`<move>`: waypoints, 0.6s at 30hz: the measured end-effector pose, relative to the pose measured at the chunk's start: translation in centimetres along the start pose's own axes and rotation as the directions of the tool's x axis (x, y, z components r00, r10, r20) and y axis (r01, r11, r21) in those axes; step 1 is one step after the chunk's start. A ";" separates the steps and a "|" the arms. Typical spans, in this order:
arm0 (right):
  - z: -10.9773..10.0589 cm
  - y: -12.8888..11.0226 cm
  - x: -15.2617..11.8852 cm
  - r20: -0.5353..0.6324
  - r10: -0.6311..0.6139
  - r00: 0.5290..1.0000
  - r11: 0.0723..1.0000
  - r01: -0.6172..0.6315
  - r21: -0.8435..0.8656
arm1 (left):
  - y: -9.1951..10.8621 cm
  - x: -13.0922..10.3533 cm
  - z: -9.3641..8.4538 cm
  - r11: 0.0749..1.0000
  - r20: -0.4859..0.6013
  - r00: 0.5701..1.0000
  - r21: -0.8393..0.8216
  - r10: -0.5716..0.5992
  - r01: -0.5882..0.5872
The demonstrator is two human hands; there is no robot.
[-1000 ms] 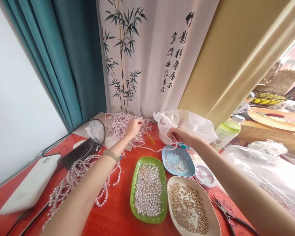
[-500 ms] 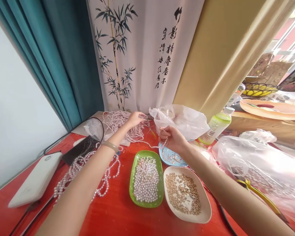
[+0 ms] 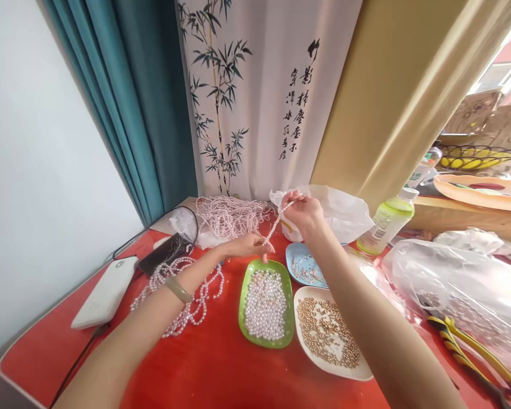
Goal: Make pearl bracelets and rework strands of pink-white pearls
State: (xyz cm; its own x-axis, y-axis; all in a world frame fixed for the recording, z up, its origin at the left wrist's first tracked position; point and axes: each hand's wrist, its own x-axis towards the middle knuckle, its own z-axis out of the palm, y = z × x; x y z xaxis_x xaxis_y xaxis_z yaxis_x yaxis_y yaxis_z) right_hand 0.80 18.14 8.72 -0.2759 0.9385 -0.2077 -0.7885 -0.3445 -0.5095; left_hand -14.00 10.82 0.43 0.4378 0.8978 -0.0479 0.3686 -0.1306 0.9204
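Note:
A short strand of pearl beads slants between my two hands above the back of the green tray. My right hand pinches its upper part, in front of the white plastic bag. At the lower end my left hand has its fingers closed on the strand. Below them, the green tray holds loose white pearl beads. Behind my left hand lies a heap of pink bead strands. More pearl strands lie beside my left forearm, partly hidden by it.
A cream tray of gold beads and a blue plate with small metallic pieces stand right of the green tray. A bottle, a clear plastic bag and yellow-black pliers are farther right. A white power bank lies left.
My left hand has come from the pink heap forward and right to the strand. My right hand has risen slightly, and the strand is now stretched between both hands. The view has shifted left.

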 end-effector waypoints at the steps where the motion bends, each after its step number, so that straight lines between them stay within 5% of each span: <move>1: 0.3 -0.6 0.5 -0.018 -0.020 1.000 1.000 0.021 0.018 | 0.0 -0.2 -0.8 0.999 -0.030 1.000 0.040 0.008 -0.007; 5: 0.1 -2.4 2.0 -0.078 -0.075 0.994 0.993 0.082 0.088 | -0.1 -1.6 -6.6 0.951 -0.283 0.958 0.305 0.045 0.045; 9: -0.9 -2.4 2.6 -0.092 -0.069 0.993 0.990 0.079 0.116 | 0.5 -3.2 -12.0 0.740 -0.442 0.890 0.635 0.114 0.221; 18: -1.7 -3.0 4.1 -0.063 -0.069 0.996 0.992 0.075 0.100 | 4.4 -2.9 -18.0 0.348 -0.370 0.849 0.906 0.376 0.241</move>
State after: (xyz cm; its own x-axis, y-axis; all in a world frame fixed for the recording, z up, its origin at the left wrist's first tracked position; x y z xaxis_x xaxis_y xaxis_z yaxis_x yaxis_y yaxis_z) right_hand 3.00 22.98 7.95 -0.1859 0.9565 -0.2247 -0.8577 -0.2695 -0.4378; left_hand -28.39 15.17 11.64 0.2069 0.8690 0.4494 0.9767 -0.2102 -0.0432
